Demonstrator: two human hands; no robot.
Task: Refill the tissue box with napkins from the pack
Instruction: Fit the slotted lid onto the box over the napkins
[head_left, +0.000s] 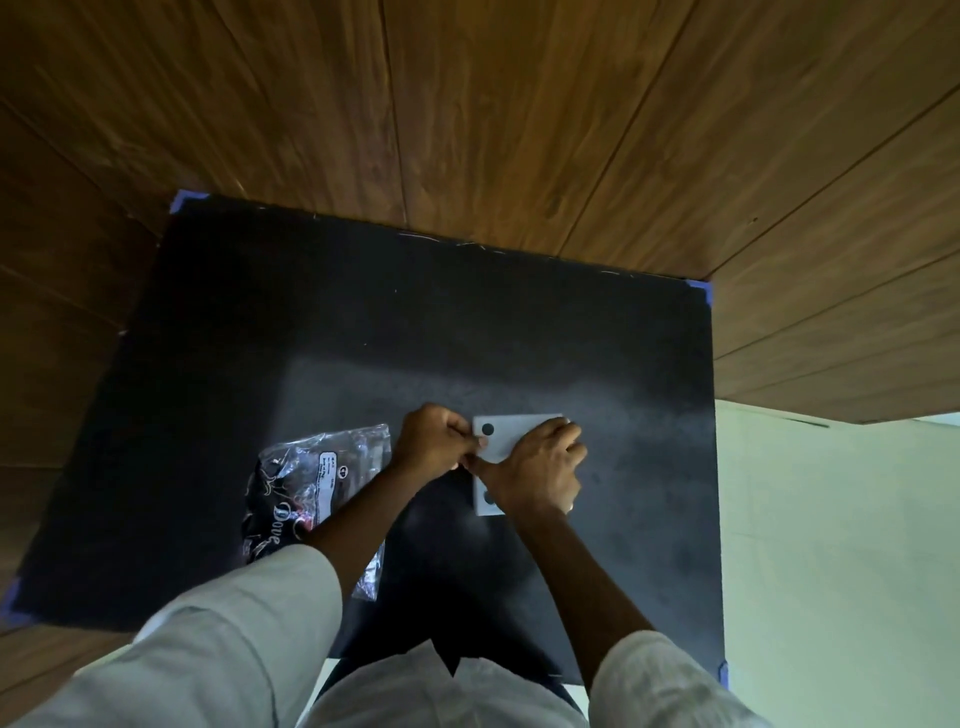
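Two hands meet over a pale grey tissue box (511, 431) lying flat near the middle of a black bench (311, 322). The left hand (434, 439) is curled, its fingertips pinching at the box's left edge beside a dark round dot on the top face. The right hand (540, 467) lies across the box with fingers bent over its far right corner, hiding most of it; a second dark dot shows near the wrist. Both forearms come out of rolled light sleeves. Left of the hands, and apart from the box, lies the napkin pack (306, 488), a crumpled clear and black plastic wrapper, partly under the left forearm. Blue tape marks the bench corners.
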